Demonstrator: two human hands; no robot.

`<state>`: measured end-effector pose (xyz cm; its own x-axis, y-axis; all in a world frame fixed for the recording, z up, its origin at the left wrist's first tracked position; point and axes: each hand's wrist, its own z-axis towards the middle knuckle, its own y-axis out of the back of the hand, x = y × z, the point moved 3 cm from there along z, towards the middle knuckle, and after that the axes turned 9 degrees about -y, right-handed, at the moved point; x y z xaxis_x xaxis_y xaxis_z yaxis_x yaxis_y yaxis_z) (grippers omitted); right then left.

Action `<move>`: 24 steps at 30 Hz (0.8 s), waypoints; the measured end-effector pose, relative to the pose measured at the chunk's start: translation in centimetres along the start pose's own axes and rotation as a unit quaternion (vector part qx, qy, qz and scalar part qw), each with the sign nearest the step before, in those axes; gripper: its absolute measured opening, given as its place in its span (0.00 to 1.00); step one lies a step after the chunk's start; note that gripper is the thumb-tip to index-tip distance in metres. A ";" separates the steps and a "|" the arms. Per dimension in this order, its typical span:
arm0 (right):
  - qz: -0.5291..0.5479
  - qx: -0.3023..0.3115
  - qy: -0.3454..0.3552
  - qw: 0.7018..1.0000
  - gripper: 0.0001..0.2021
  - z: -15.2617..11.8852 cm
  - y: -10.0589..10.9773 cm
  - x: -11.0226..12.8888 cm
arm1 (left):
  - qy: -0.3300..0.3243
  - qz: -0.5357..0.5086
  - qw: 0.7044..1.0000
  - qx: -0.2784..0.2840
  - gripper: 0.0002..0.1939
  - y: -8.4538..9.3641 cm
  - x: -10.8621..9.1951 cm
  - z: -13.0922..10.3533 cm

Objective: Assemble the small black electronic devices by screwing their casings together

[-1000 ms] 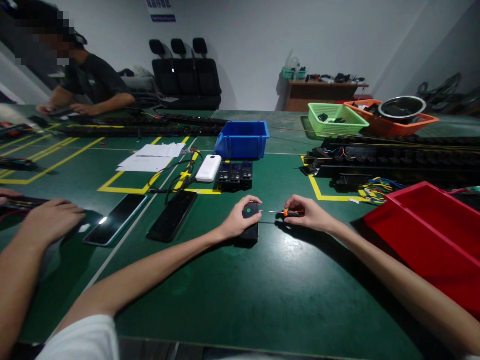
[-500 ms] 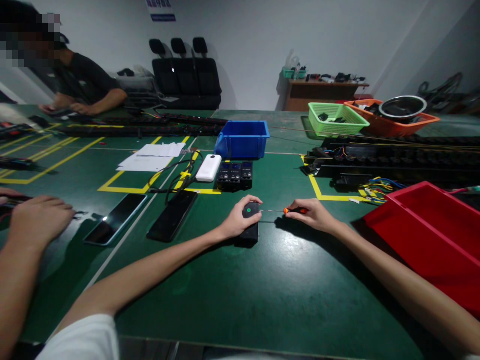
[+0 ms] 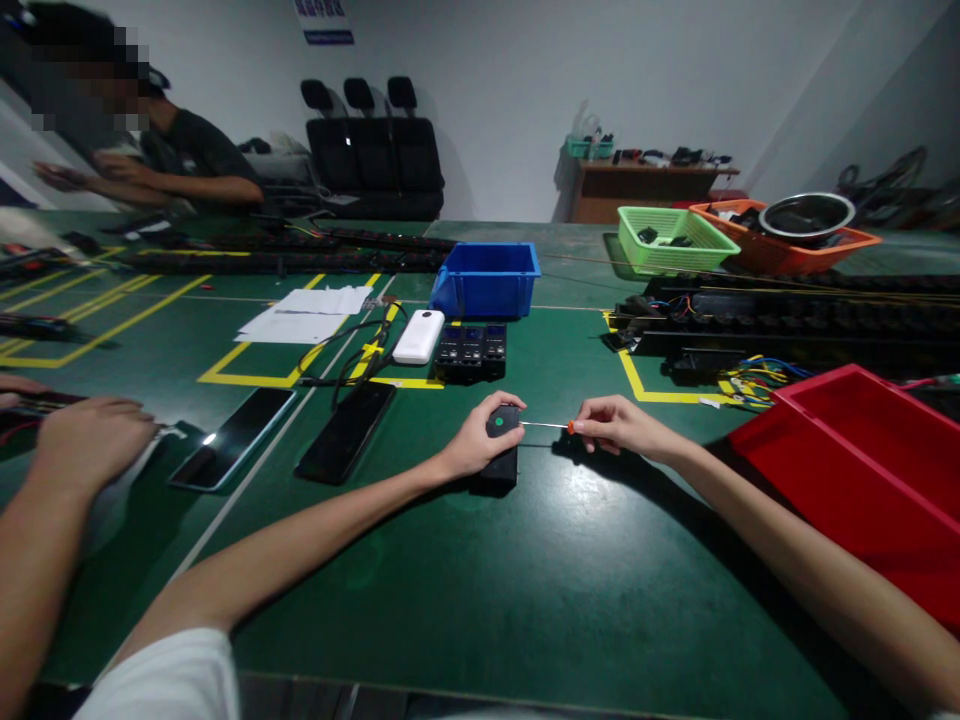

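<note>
On the green table, my left hand (image 3: 480,440) grips a black box (image 3: 501,468) with a round green dot on its top. My right hand (image 3: 616,426) pinches the orange handle of a screwdriver (image 3: 547,425). Its thin shaft lies level and points left, with the tip at the box's right side; whether the tip sits in a screw is too small to tell. Beyond the box stand several black modules (image 3: 471,352) side by side, next to a white power bank (image 3: 418,337). A black phone (image 3: 346,432) lies to the left of my left hand.
A blue bin (image 3: 487,280) stands behind the modules. At the right is a red bin (image 3: 847,480), with black rails and coloured wires (image 3: 765,375) behind it. Another phone (image 3: 234,438) lies left, beside another person's hand (image 3: 97,440). A person (image 3: 187,160) sits across the table.
The fingers of my right hand have shifted on the screwdriver handle, which now shows less. My left hand and the box stay put. The person across the table has raised their hands.
</note>
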<state>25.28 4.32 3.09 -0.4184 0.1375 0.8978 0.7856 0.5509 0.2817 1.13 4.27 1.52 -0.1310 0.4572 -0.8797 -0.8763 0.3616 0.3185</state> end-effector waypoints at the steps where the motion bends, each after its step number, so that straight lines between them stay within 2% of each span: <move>1: -0.017 -0.007 0.008 1.000 0.20 0.0 0.0 0.1 | -0.001 0.002 1.000 0.000 0.17 0.0 0.0 0.0; 4: -0.092 -0.064 0.052 0.992 0.20 -0.2 0.0 0.5 | -0.001 0.004 1.000 0.000 0.17 0.0 0.0 0.0; 7: -0.183 -0.145 0.130 0.964 0.18 -0.5 -0.1 0.7 | 0.000 0.004 1.000 -0.003 0.17 0.1 -0.1 0.0; 9: -0.229 -0.177 0.175 0.941 0.17 -0.6 -0.2 0.4 | 0.001 0.002 1.000 -0.005 0.17 0.1 -0.1 0.0; 12: -0.248 -0.207 0.211 0.923 0.14 -0.3 0.1 -0.6 | -0.002 -0.001 1.000 -0.005 0.17 0.1 -0.2 0.0; 18: -0.271 -0.193 0.225 0.916 0.14 0.0 0.3 -1.3 | -0.002 0.005 1.000 -0.002 0.18 0.1 -0.1 0.1; 24: -0.235 -0.150 0.184 0.943 0.16 -0.4 0.0 -0.3 | 0.002 0.010 1.000 -0.004 0.17 0.0 -0.1 0.0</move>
<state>25.61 3.93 3.01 -0.6087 -0.3895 0.6912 0.6696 0.2150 0.7109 1.13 4.27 1.64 -0.1508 0.4612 -0.8744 -0.8770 0.3457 0.3336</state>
